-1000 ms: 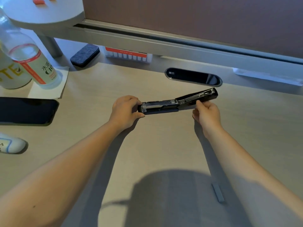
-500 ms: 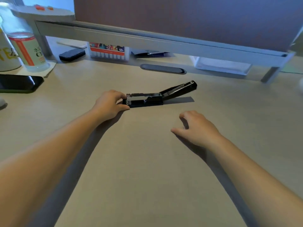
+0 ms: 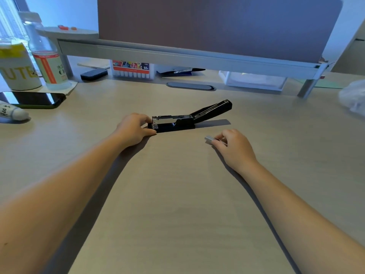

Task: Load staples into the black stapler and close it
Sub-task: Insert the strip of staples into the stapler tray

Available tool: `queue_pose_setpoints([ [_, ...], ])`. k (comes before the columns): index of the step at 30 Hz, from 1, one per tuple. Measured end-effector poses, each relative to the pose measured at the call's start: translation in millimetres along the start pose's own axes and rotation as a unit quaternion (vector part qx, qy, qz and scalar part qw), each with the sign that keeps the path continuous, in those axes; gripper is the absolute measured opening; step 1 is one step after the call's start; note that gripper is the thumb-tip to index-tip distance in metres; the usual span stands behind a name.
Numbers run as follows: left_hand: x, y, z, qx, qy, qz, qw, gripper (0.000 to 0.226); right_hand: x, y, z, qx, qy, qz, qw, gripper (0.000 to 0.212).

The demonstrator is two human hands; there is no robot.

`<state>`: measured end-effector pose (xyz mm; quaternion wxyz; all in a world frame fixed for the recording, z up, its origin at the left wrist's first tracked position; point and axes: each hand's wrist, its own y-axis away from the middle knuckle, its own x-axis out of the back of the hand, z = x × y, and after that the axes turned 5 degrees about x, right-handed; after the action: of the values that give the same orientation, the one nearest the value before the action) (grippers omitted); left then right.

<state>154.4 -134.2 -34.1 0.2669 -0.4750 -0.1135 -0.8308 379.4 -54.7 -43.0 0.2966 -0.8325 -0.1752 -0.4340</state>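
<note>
Head view: the black stapler (image 3: pixel 189 117) lies open near the middle of the desk (image 3: pixel 177 204), well in from its edges, its lid tilted up toward the far right. The left hand (image 3: pixel 134 129) has its fingers closed around the stapler's front end, pinning it down. The right hand (image 3: pixel 235 149), just right of the stapler, pinches a strip of staples (image 3: pixel 209 139) between thumb and fingertips. Likely hazards: the brittle strip could snap under a tight pinch, or enter the open channel skewed and jam; a loosened left-hand hold could let the stapler slide.
</note>
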Motion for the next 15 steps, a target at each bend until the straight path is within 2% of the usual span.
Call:
queue_pose_setpoints([
  [8,8,39,-4,-0.015,0.025,-0.019,0.999,0.037,5,-2,-51,0.137,-0.045,0.007,0.99,0.021],
  [15,14,70,-7,-0.043,0.025,-0.048,0.998,0.038,-4,0,-84,0.177,-0.062,-0.028,0.982,0.023],
])
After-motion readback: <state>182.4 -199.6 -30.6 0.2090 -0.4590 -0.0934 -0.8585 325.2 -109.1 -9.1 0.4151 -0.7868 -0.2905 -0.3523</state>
